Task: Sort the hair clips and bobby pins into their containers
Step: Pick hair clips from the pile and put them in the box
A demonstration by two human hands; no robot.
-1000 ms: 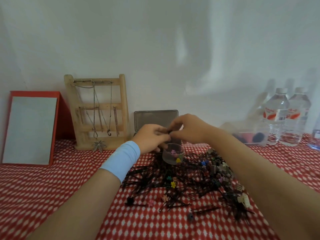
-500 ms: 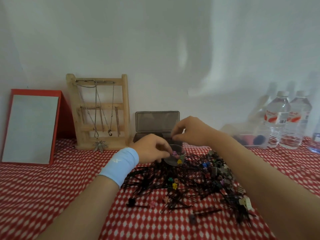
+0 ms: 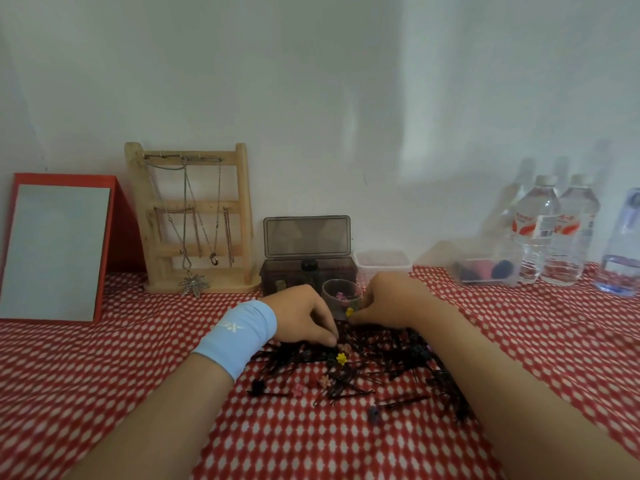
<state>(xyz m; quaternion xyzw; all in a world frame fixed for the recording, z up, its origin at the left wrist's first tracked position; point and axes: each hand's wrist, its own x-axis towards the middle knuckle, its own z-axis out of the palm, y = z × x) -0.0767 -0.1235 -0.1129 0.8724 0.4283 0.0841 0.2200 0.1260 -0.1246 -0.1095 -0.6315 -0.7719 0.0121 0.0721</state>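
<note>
A heap of black bobby pins [image 3: 374, 362] mixed with small coloured hair clips, one a yellow flower clip [image 3: 341, 358], lies on the red checked cloth. Behind it stands a small clear cup [image 3: 341, 292] holding several coloured clips. My left hand [image 3: 301, 320], with a blue wristband, curls down into the heap's far left edge, its fingertips pinching at a small pink clip. My right hand [image 3: 391, 299] rests just right of the cup, its fingers bent toward the cup's base and hidden from view. A dark box [image 3: 308, 270] with its lid up stands behind the cup.
An empty-looking clear tub [image 3: 382, 261] sits right of the dark box. A wooden necklace stand [image 3: 194, 220] and a red-framed mirror [image 3: 59, 251] are at the back left. A clear case [image 3: 485, 268] and water bottles [image 3: 554, 230] stand at the back right.
Both hands have come down from above the cup. The left hand dropped into the heap, and the right hand lowered beside the cup's right side.
</note>
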